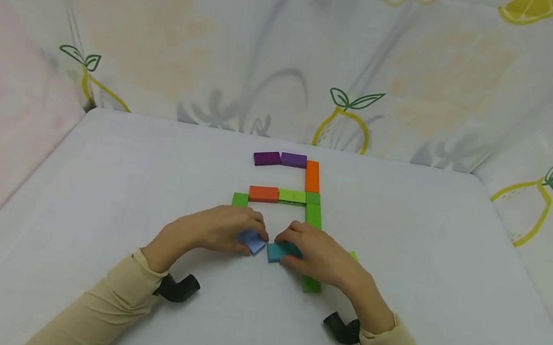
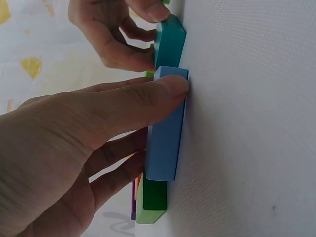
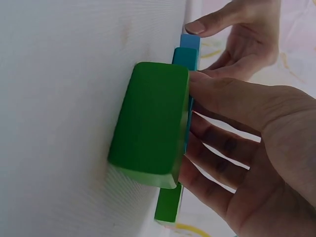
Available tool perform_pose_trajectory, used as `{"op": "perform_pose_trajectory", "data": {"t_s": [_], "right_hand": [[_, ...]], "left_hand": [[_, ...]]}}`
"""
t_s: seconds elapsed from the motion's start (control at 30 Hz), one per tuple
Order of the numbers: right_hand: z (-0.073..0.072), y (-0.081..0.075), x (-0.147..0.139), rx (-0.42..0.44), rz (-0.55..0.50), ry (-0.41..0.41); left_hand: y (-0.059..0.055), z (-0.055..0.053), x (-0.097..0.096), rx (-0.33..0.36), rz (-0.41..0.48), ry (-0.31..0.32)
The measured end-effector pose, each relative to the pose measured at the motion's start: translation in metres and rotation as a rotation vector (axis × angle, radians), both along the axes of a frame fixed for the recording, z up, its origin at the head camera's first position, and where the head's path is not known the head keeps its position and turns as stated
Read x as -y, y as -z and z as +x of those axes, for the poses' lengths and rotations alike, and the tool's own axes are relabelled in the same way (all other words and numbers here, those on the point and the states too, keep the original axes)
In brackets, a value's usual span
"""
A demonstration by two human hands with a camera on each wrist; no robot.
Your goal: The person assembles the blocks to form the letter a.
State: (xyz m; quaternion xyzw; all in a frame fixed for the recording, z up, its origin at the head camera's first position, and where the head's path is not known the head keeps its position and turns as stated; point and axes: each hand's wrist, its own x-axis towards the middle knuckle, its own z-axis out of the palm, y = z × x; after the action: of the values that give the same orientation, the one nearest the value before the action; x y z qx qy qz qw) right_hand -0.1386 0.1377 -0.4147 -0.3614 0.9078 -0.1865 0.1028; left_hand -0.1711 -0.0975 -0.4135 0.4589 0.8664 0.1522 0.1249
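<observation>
My left hand (image 1: 243, 233) pinches a light blue block (image 1: 254, 244) that lies on the white table (image 1: 137, 203); in the left wrist view the thumb (image 2: 170, 86) lies along its near edge, with the fingers behind it. My right hand (image 1: 292, 243) grips a teal block (image 1: 276, 252), which touches the light blue block (image 2: 165, 133) end to end. Teal block (image 2: 170, 44) and teal block (image 3: 186, 57) show in both wrist views. A dark green block (image 3: 150, 123) lies under my right palm (image 3: 256, 148).
Beyond the hands stand rows of flat blocks: two purple (image 1: 279, 159), an orange (image 1: 312, 176), another orange (image 1: 264, 194), a light green (image 1: 292, 195) and green ones (image 1: 313, 215), (image 1: 240, 199). Fruit-print curtain walls (image 1: 220, 51) close in the table on three sides.
</observation>
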Motion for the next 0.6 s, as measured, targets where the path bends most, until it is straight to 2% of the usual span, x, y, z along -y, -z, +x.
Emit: {"op": "perform_pose_trajectory", "data": {"t_s": [0.6], "right_hand": [[0.0005, -0.0006, 0.0025, 0.000, 0.014, 0.021]], "left_hand": [[-0.0021, 0.0010, -0.0005, 0.021, 0.010, -0.009]]}}
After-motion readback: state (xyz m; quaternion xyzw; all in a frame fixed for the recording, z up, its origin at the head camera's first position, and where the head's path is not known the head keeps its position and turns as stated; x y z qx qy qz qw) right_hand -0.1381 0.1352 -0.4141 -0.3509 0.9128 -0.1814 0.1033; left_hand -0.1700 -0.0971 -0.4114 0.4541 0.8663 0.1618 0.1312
